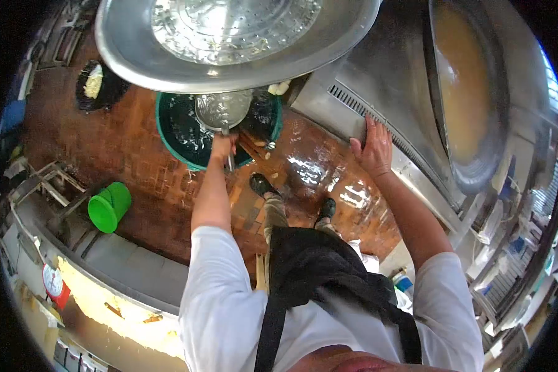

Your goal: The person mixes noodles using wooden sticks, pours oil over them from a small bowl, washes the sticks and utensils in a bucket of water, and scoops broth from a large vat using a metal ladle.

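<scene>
My left hand (222, 149) is closed around the handle of a round metal dipper (223, 110). Clear liquid shows in the dipper's bowl, which is over or in a green-rimmed tub (163, 131) of dark water on the floor. A large metal basin (130, 62) with a dotted, shiny bottom juts in from the top and hides the tub's far side. Flat on the steel edge of the cooking unit (353, 102), my right hand (376, 147) has its fingers apart and holds nothing.
A big wok-like pan (471, 93) of cloudy tan liquid sits at the right. On the wet brown floor (304, 167) are a bright green bucket (110, 208) and a dark container (108, 84). A red scale (56, 285) stands at lower left.
</scene>
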`<state>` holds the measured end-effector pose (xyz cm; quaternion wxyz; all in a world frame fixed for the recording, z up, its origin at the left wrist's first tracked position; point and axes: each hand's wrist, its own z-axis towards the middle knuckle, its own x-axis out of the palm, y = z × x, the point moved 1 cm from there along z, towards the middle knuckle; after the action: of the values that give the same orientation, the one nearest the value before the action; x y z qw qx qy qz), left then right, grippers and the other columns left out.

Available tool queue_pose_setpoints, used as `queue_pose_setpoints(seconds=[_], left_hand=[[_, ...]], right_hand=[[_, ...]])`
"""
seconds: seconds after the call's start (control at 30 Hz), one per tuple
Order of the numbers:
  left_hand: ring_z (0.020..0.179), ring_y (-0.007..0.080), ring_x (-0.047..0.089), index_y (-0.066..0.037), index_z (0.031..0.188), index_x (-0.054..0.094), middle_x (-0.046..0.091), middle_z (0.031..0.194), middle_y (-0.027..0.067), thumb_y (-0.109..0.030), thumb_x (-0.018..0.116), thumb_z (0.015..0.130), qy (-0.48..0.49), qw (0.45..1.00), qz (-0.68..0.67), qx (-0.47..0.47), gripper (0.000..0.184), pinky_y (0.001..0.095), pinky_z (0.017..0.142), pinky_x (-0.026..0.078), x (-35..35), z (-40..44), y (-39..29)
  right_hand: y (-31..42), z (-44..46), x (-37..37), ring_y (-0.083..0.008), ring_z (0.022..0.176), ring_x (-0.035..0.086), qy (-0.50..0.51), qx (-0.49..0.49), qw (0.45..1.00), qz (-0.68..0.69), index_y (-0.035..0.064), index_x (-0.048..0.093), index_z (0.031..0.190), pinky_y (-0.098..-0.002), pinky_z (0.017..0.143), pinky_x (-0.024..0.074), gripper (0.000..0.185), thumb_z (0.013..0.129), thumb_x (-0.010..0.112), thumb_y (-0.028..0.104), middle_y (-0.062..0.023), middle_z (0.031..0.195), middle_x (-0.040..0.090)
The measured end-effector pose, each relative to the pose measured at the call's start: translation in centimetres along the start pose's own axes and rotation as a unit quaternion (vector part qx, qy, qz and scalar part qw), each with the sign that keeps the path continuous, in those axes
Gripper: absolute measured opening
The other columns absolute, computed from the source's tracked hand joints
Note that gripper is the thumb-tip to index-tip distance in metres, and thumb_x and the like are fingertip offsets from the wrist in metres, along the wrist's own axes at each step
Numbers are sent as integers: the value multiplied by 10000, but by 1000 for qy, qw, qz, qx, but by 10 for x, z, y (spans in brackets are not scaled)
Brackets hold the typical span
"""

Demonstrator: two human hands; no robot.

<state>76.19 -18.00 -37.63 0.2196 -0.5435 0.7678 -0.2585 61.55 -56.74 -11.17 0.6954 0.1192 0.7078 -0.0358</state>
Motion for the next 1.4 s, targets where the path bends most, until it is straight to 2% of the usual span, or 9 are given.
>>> queue_pose_setpoints(seconds=[0.23, 0.5, 0.73, 0.97, 1.1, 1.2, 1.27, 1.33, 1.4], left_hand=[[414, 93, 460, -95, 1020, 549, 508, 595, -18, -146, 698, 866, -61, 996, -55, 41, 220, 249, 369, 375, -57, -236, -100], [443, 98, 469, -41, 976, 549, 528, 638, 6, -40, 654, 815, -139, 980, 116, 79, 192, 261, 383, 396, -104, -433, -267], [420, 126, 516, -45, 822, 611, 540, 567, 10, -114, 617, 855, -141, 921, 264, 250, 77, 277, 395, 400, -40, -417, -471], [443, 132, 515, -38, 796, 607, 539, 595, 30, -160, 620, 888, -90, 901, 357, 232, 153, 296, 396, 446, 53, -317, -654], [458, 92, 517, -16, 922, 581, 555, 633, 12, -190, 557, 934, -26, 977, 148, 153, 176, 240, 407, 455, 73, -328, -673], [465, 72, 518, 22, 985, 543, 571, 659, 9, -219, 506, 968, 164, 979, -68, 97, 244, 203, 410, 454, 43, -306, -656], [467, 69, 525, 84, 1045, 558, 598, 686, 20, -228, 507, 959, 108, 975, -74, 182, 328, 177, 405, 463, 44, -335, -616], [477, 61, 530, 89, 1127, 558, 614, 717, 26, -186, 503, 959, 63, 972, -170, 150, 326, 171, 396, 463, 37, -354, -573], [501, 60, 505, 65, 1129, 577, 593, 737, 21, -189, 527, 959, 86, 975, -94, 184, 310, 166, 422, 436, 20, -371, -525]], right_hand=[[3, -6, -15, -381, 1095, 539, 6, 23, 999, 33, -7, 436, 1367, -518, 976, 402, 711, 861, 607, 464, -216, 1157, 559], [-5, -14, -32, -356, 1032, 559, -54, -1, 997, 62, -28, 511, 1288, -471, 896, 447, 662, 850, 619, 456, -192, 1080, 585], [-15, -19, -34, -305, 1033, 568, -66, -5, 993, 93, -27, 520, 1279, -454, 878, 465, 648, 870, 610, 469, -167, 1065, 595], [-18, -20, -35, -311, 1086, 547, -18, 6, 992, 123, -20, 461, 1328, -457, 939, 423, 659, 893, 592, 457, -159, 1102, 580], [-18, -22, -40, -314, 1066, 547, -20, 0, 992, 125, -23, 453, 1334, -456, 927, 425, 636, 908, 577, 433, -162, 1090, 573], [-18, -21, -41, -310, 1048, 549, -24, -1, 993, 115, -20, 462, 1329, -453, 920, 427, 626, 911, 571, 434, -160, 1077, 571], [-18, -20, -38, -308, 1044, 549, -28, 1, 993, 112, -19, 473, 1322, -451, 917, 428, 626, 911, 568, 444, -160, 1073, 571], [-19, -20, -34, -307, 1047, 548, -27, 2, 993, 111, -20, 482, 1315, -448, 915, 428, 633, 909, 566, 459, -160, 1074, 571], [-18, -20, -33, -308, 1049, 547, -24, 2, 993, 117, -20, 489, 1312, -450, 917, 427, 642, 908, 563, 473, -160, 1077, 571]])
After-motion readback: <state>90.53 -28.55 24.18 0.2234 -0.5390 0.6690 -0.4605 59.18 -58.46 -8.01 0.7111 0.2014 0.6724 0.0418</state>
